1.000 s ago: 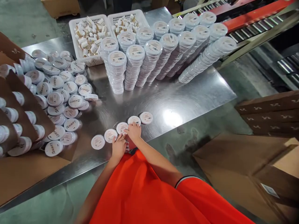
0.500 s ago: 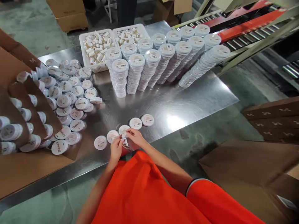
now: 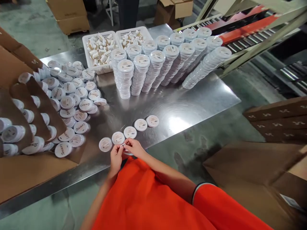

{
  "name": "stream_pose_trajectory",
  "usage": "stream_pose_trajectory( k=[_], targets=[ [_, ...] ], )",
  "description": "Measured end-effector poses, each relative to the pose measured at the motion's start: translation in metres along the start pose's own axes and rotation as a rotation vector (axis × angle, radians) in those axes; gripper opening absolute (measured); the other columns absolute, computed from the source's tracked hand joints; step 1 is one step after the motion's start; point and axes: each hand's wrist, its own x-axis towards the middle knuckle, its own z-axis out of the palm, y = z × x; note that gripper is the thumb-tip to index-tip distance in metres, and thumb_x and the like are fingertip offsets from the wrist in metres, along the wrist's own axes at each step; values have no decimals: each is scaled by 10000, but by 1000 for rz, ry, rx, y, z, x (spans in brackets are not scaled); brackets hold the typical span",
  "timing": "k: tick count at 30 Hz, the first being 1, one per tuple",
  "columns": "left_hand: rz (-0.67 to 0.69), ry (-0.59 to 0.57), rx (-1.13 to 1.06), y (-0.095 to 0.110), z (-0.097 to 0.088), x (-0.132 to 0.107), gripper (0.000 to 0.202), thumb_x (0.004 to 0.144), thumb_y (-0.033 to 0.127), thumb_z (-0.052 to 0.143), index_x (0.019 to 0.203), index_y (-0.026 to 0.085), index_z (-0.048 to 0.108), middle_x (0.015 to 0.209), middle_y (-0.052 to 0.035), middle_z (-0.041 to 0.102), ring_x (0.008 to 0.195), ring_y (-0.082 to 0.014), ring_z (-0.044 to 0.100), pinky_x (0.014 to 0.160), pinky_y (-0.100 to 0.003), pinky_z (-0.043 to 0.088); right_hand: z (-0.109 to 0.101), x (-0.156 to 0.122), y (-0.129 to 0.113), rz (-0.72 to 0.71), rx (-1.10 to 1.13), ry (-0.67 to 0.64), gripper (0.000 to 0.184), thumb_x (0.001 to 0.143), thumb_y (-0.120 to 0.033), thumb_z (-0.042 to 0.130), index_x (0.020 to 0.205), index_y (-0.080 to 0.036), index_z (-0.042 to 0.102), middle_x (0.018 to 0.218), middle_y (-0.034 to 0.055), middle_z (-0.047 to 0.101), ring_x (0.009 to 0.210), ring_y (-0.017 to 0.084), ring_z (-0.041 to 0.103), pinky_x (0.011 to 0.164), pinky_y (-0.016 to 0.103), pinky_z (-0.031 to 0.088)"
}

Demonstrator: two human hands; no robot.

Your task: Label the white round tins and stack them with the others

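Observation:
A row of several round white containers point(image 3: 118, 138) lies flat on the metal table, some showing a small barcode label. Close to the table's front edge, my left hand point(image 3: 116, 157) pinches a strip of barcode labels point(image 3: 128, 153). My right hand point(image 3: 134, 147) meets it with closed fingertips at a small white label point(image 3: 123, 145) on the strip. Both hands are just in front of the row, and the fingers partly cover the strip. Whether the label has come off its backing I cannot tell.
Loose round containers point(image 3: 81, 92) pile up at left beside a cardboard box with dividers point(image 3: 35, 111). Tall container stacks point(image 3: 141, 75) stand at the back, near white baskets point(image 3: 105, 68) of small bottles. A roller conveyor point(image 3: 249, 40) lies behind; cartons point(image 3: 275, 118) are at right.
Both hands have drawn back from the middle container toward my body, uncovering its barcode label. The label strip now shows less between the hands. The view has shifted slightly.

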Motion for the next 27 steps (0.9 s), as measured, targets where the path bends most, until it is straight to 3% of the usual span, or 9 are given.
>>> stream_pose_trajectory(
  k=[6,10,12,14,17,21,27],
  targets=[
    [42,130,251,-5,-5,-4,429,844,558,522,583,219,484,529,24,511,527,-127,469,523,-253,380,20,1,7,-37,-187,115,85,776,-265,622,735,-198,592,651,-55,582,602,110,514,619,234,410],
    [93,203,504,-18,-22,-5,445,873,482,521,519,232,423,467,25,460,482,-131,438,509,-268,352,13,19,10,-28,-324,264,124,819,-271,626,722,-195,635,730,-16,640,686,135,557,708,256,436],
    [173,140,613,-28,-32,-3,401,900,433,517,558,225,514,566,-17,615,562,-159,566,577,-283,439,5,33,11,-8,-448,334,129,832,-253,639,722,-188,661,807,15,659,758,150,573,755,268,440],
    [302,11,674,-38,-38,1,328,925,369,503,657,217,615,901,-90,777,850,-215,712,769,-337,540,0,48,11,25,-576,316,117,831,-224,660,726,-179,688,882,40,663,813,159,574,782,273,436],
    [460,-168,799,-48,-39,10,228,920,246,516,754,198,664,1305,-136,700,1276,-284,613,1079,-472,473,3,63,11,97,-726,215,106,846,-211,668,764,-180,727,941,56,663,865,172,569,814,286,423],
    [442,-271,968,-51,-30,17,201,909,142,517,801,190,680,1354,-134,665,1351,-294,554,1171,-557,382,15,67,10,189,-883,192,144,883,-250,646,806,-192,753,1017,74,672,999,212,558,874,316,407],
    [390,-261,970,-51,-26,18,210,926,153,513,806,183,683,1353,-141,664,1355,-299,549,1173,-563,368,21,67,8,240,-989,209,168,892,-278,633,839,-204,774,1077,92,673,1085,250,544,900,345,412]
  ],
)
